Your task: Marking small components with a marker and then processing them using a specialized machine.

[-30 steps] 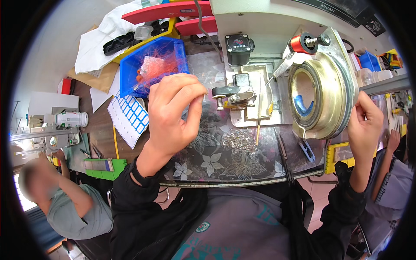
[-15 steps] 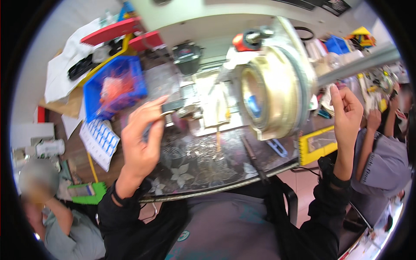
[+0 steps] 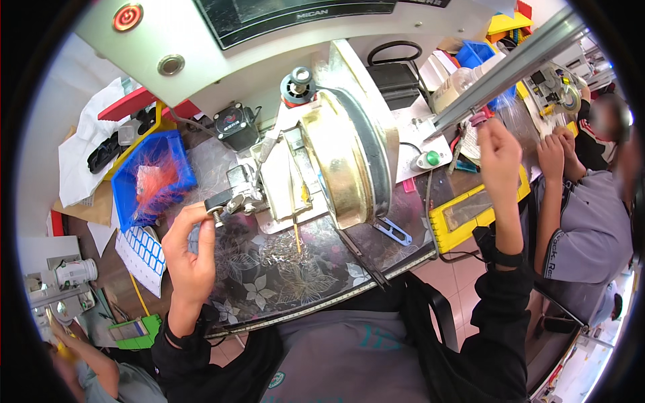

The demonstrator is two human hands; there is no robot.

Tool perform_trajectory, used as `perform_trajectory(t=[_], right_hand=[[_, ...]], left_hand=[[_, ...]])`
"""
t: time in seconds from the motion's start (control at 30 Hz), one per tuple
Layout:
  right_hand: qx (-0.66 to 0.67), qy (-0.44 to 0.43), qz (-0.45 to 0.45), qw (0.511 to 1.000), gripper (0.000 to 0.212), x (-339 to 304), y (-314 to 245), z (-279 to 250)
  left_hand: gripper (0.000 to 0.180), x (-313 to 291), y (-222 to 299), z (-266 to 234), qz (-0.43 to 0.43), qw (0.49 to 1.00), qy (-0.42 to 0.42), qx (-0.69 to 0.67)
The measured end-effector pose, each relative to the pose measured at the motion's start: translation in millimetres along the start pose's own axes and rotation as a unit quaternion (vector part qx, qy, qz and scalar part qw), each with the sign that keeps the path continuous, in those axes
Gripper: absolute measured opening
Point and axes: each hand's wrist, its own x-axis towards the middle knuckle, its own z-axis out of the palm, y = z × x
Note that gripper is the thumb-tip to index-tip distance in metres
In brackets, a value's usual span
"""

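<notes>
My left hand (image 3: 188, 258) is closed, its thumb and fingers pinching the end of a black lever (image 3: 218, 199) with a spring and screw below it. This lever joins a small metal clamp (image 3: 243, 191) on the machine's bright plate (image 3: 282, 181). A grey piece (image 3: 194, 238) shows partly between the fingers. To the right of the clamp stands a large brass-coloured wheel (image 3: 341, 161) with a dark rim. My right hand (image 3: 500, 158) is raised at the right, fingers curled, its fingertips at a small pinkish-red knob-like piece (image 3: 478, 119) beside a slanted metal bar (image 3: 514, 70).
A blue bin (image 3: 153, 178) with orange-red fibres sits left. Tweezers (image 3: 363, 256) and a blue tool (image 3: 393, 232) lie near the table's front edge. A yellow frame (image 3: 470, 208) and green button (image 3: 431, 158) are at right. Co-workers sit on both sides.
The view has shifted, bringing the machine's panel and power button into sight at the top. My left hand stays on the lever; my right hand stays raised near the bar.
</notes>
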Motion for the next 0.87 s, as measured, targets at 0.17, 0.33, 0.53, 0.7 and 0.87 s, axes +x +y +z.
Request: perform_trajectory(t=[0.17, 0.33, 0.53, 0.7, 0.87], right_hand=[[-0.016, -0.065, 0.057, 0.996, 0.032, -20.1, -0.6, 6.0], [-0.122, -0.080, 0.065, 0.987, 0.032, -27.0, 13.8, -4.9], [-0.367, -0.029, 0.178, 0.913, 0.048, -1.7, 65.0, -46.0], [-0.287, -0.099, 0.198, 0.932, 0.058, -5.0, 111.6, -42.0], [-0.055, -0.115, 0.198, 0.972, 0.045, -2.1, 143.9, -52.3]], left_hand=[[0.010, 0.4, 2.0, -0.1, -0.042, 0.999, -0.004, -0.009], [0.011, 1.8, 2.8, -4.1, -0.041, 0.999, -0.029, -0.001], [0.006, 2.3, 2.3, -3.0, -0.033, 0.999, -0.022, -0.005], [0.005, 3.2, 4.3, -1.5, -0.040, 0.999, -0.012, -0.009], [0.006, 1.3, 12.9, -6.0, -0.045, 0.997, -0.032, 0.055]])
